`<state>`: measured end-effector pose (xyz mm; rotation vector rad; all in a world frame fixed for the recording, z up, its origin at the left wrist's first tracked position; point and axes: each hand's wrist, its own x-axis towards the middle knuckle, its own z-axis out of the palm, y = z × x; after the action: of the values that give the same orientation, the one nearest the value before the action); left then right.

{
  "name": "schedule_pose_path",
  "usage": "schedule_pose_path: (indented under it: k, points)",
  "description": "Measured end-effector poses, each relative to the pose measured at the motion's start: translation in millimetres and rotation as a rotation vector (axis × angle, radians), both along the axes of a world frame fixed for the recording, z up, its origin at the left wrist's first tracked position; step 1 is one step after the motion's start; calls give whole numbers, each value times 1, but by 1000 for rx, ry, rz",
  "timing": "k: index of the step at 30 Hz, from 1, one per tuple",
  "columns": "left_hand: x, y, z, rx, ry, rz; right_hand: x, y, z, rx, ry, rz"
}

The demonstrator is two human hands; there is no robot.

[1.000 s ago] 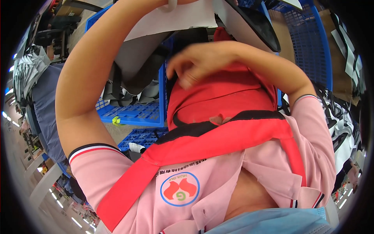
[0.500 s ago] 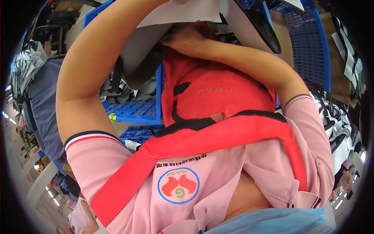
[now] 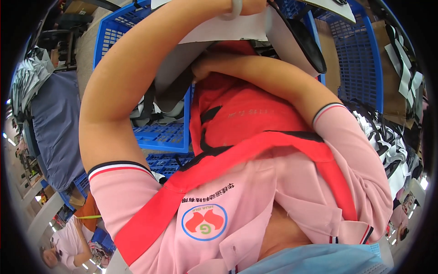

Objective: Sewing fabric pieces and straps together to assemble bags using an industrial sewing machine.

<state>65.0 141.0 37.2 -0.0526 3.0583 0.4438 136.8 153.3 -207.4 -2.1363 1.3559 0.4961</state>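
overhead, left hand (image 3: 253, 5) lifts stiff white sheet (image 3: 228, 31).

Pink short-sleeved shirt (image 3: 255, 201) with striped cuffs, red apron (image 3: 255, 123), pale bangle (image 3: 233, 9).

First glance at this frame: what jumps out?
The person's own torso fills the view: a pink shirt with a red strap running across it. The left arm arches up to a white sheet at top centre; the right hand tucks under it. Blue crates sit behind.
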Motion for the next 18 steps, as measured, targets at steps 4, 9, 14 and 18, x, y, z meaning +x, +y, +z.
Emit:
schedule_pose_path:
  k: [4, 9, 14, 18]
  points:
    - [8, -10, -16, 36, 162, -88, 10, -7, -25, 49, -53, 105]
    - [15, -24, -38, -40, -7, 50, 5, -2, 18, 131, -189, 135]
    - [10, -10, -26, -29, -137, 41, -3, 8, -37, -425, -418, -37]
    - [20, -15, -31, -4, -86, 59, 8, 10, 15, -406, -680, -477]
